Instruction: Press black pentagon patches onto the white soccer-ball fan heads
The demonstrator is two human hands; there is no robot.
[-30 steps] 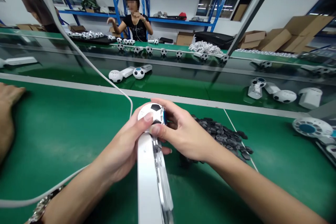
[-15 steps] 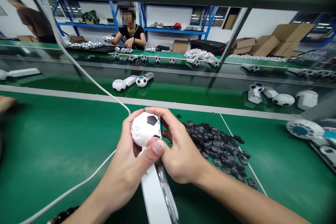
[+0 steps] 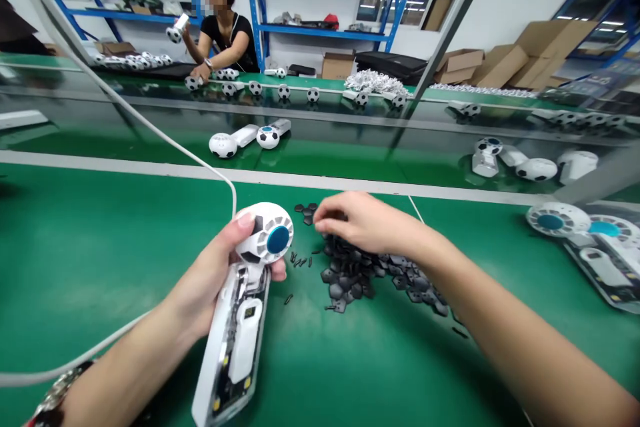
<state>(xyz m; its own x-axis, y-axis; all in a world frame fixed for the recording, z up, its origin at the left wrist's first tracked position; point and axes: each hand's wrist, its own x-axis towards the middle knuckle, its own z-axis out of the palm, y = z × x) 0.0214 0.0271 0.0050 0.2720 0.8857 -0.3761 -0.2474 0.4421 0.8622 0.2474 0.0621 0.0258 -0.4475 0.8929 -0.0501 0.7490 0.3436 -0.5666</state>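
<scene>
My left hand (image 3: 220,267) is closed around the neck of a white handheld fan (image 3: 233,333) with a football-patterned round head. The fan's blue centre and radial vents face up to the right. Along its handle a clear strip shows inner parts and a white oval piece. Over a heap of black pentagon pieces (image 3: 350,280) hovers my right hand (image 3: 350,217), its fingertips pinched together at the heap's left edge. Whatever is between those fingertips is hidden. Several loose pentagons (image 3: 307,212) lie just left of the fingers, and small black slivers (image 3: 300,260) lie between my hands.
A white cable (image 3: 165,137) loops down on the left. Beyond the bench edge, fans (image 3: 223,145) lie on a green belt. More fans (image 3: 560,221) sit at right near a slanted metal post. Across the belt a co-worker (image 3: 225,40) handles football-headed parts.
My right hand has left the fan and moved right to the black heap. My left hand has turned the fan so its blue centre shows. The co-worker has raised a fan.
</scene>
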